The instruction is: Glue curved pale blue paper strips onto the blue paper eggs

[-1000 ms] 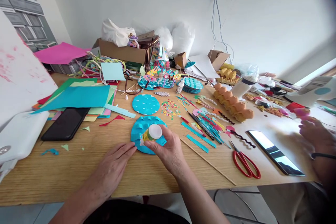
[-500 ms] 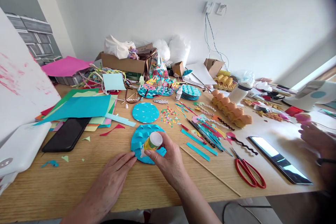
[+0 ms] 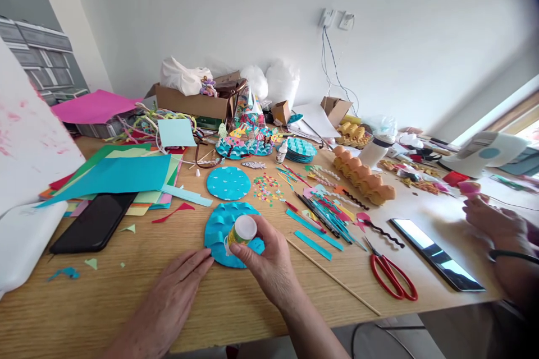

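At the near edge of the wooden table (image 3: 126, 303), the person's left hand (image 3: 177, 286) is lying flat with its fingers relaxed, fingertips touching the rim of a blue scalloped paper disc (image 3: 219, 221); the right hand (image 3: 269, 261) is gripping a small glue bottle (image 3: 240, 233), tipped nozzle-down against the disc's near side. The disc is lying flat on the table just beyond both hands; its wave-like layers look to be already in place, and the gluing appears to be under way rather than finished, since nothing decorative is sitting on it yet. A wooden skewer (image 3: 332, 277) and red scissors (image 3: 391, 277) are lying to the right; a black phone (image 3: 93, 222) is resting to the left; another person's hand (image 3: 497, 221) is working at the far right edge. Just behind, a flat blue disc with white specks (image 3: 228, 183) and a scatter of confetti (image 3: 266, 188) are waiting unused; farther back, decorated wave discs with paper fish (image 3: 244, 146) are suggesting what remains to be done.
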Available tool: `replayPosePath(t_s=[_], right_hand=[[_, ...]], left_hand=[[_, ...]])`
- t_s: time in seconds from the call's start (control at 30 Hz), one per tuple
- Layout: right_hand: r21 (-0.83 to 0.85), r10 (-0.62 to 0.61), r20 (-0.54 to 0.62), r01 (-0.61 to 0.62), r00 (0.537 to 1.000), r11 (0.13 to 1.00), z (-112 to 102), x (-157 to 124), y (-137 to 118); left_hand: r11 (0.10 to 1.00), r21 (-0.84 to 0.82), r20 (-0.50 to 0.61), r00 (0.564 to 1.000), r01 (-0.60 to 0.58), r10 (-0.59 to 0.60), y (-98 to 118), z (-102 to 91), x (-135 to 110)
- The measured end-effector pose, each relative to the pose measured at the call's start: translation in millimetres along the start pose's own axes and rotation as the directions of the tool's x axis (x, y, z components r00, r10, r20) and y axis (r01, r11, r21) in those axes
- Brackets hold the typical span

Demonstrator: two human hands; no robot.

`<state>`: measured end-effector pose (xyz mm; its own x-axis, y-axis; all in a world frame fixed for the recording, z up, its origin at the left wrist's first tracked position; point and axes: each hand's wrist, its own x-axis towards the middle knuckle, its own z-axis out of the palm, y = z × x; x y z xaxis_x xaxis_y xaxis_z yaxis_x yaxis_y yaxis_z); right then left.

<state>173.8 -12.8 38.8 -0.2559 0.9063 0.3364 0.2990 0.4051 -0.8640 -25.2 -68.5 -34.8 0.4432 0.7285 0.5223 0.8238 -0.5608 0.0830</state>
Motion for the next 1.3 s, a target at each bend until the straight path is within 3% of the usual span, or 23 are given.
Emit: replayPosePath(t_s=[0.4,0.63,1.3], right_hand=[[-0.049,0.098,0.008,-0.097,0.995,0.994,2.8,2.2,-2.9],[-0.010,0.065,-0.002,-0.065,0.998,0.998,1.3,3.0,0.0],[-0.026,0.015,0.013,-0.015,1.000,1.000,7.3,6.2,-7.2]], left_hand=[[1.000,-0.006,-0.001,1.000,0.015,-0.015,1.1,-0.2,0.6],[0.997,-0.045,0.080,0.995,0.062,-0.059,3.1,-6.3,3.0],[0.997,0.071,0.048,0.999,-0.009,0.006,4.8,-3.0,3.3]])
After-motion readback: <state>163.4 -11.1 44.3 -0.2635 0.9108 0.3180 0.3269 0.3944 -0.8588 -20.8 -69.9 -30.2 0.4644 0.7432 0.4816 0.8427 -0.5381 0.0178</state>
